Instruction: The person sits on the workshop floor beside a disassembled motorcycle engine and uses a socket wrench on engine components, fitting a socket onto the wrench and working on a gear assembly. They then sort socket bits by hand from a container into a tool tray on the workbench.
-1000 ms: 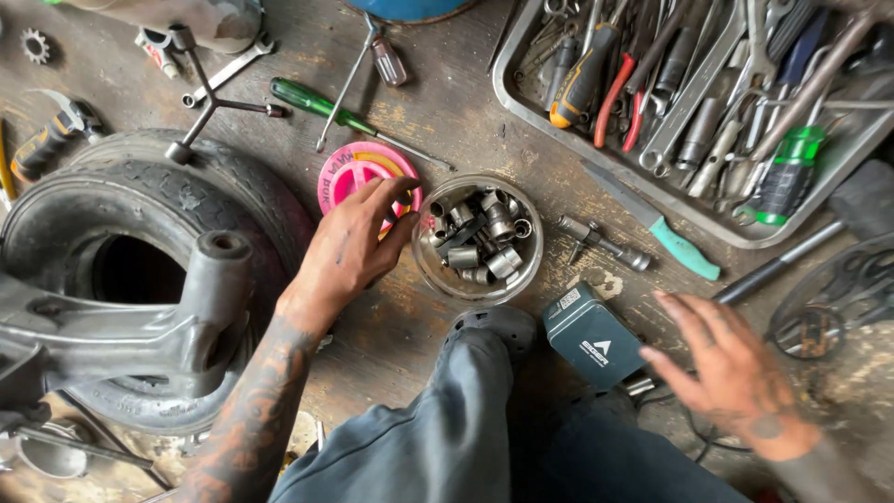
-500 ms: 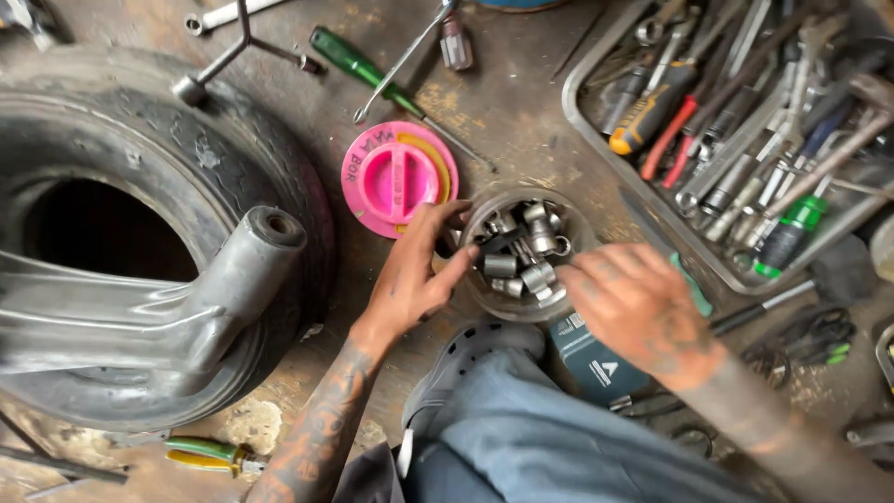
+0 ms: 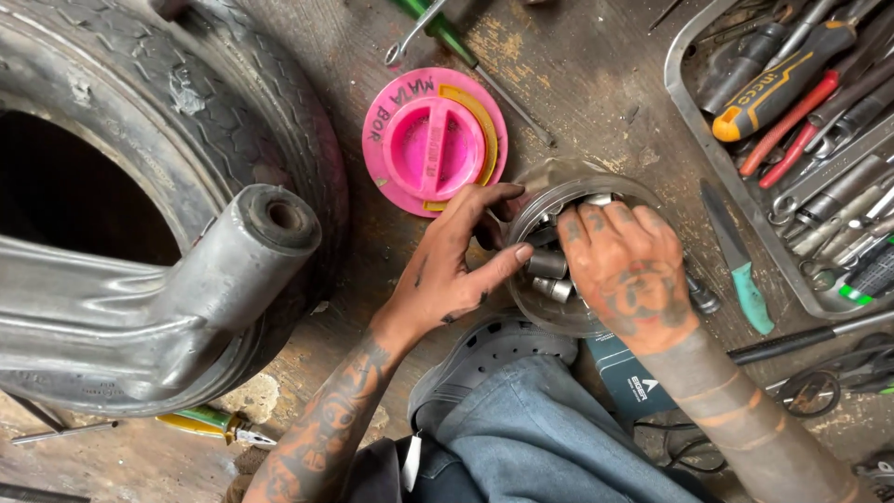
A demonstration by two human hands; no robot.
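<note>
- Pink round lid [image 3: 435, 140]: lies flat on the dirty floor just beyond my left hand, top up, with a raised grip bar across its middle, a yellow arc-shaped label along its right edge and dark lettering around its rim.
- Dark blue box [image 3: 631, 384]: small, with a white mark, beside my knee under my right forearm, partly hidden.
- Clear round tub [image 3: 549, 191]: stands on the floor between the lid and the metal tray [image 3: 745, 200], holding steel sockets [image 3: 549, 265].
- My left hand [image 3: 452, 270]: rests at the tub's left wall, fingers spread, thumb and forefinger against the rim; it clamps nothing that I can make out.
- My right hand [image 3: 626, 275]: palm down over the tub's mouth, fingers curled into the sockets; the tips are hidden, so I cannot tell if they grip one.
- Tray: at the right, full of screwdrivers and wrenches with orange, red and black handles.
- Teal-handled tool [image 3: 745, 279]: on the floor between tub and tray.
- Tyre [image 3: 186, 121] with a grey metal arm [image 3: 186, 298] across it: at the left.
</note>
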